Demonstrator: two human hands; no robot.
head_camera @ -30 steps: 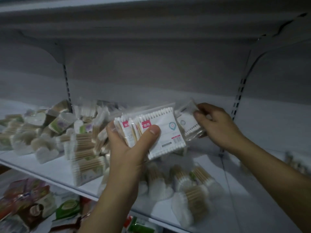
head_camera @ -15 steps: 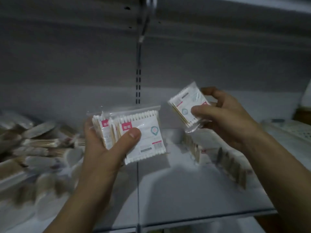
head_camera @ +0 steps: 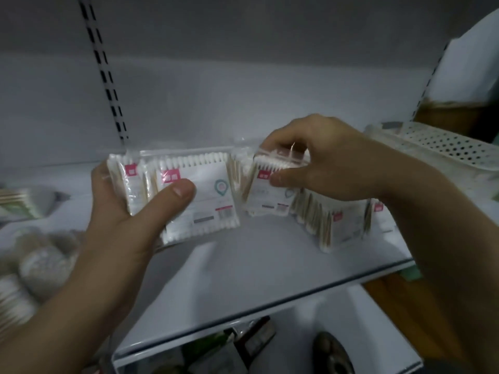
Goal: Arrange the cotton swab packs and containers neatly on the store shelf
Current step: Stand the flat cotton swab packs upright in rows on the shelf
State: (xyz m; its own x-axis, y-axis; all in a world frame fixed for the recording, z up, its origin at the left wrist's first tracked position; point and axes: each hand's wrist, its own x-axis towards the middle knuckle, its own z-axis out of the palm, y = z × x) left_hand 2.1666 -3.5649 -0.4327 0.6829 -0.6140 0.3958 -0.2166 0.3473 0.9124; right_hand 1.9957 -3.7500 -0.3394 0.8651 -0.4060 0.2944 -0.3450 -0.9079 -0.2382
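My left hand (head_camera: pixel 129 211) grips a fanned stack of flat cotton swab packs (head_camera: pixel 199 195) with pink labels, thumb pressed on the front one, above the white shelf (head_camera: pixel 243 265). My right hand (head_camera: pixel 332 163) pinches the top of a single swab pack (head_camera: pixel 266 193), which stands upright at the left end of a row of standing packs (head_camera: pixel 337 225). That row runs rightward along the shelf, partly hidden behind my right forearm.
A blurred pile of loose swab packs and round containers (head_camera: pixel 35 265) lies at the left. A white perforated basket (head_camera: pixel 442 149) sits at the right. A slotted upright (head_camera: pixel 108 85) runs up the back wall. Goods show on the shelf below (head_camera: pixel 243 344).
The view has swung right, away from the loose pile. My right hand has come down with its pack from mid-air to the left end of the standing row. My left hand still holds its stack.
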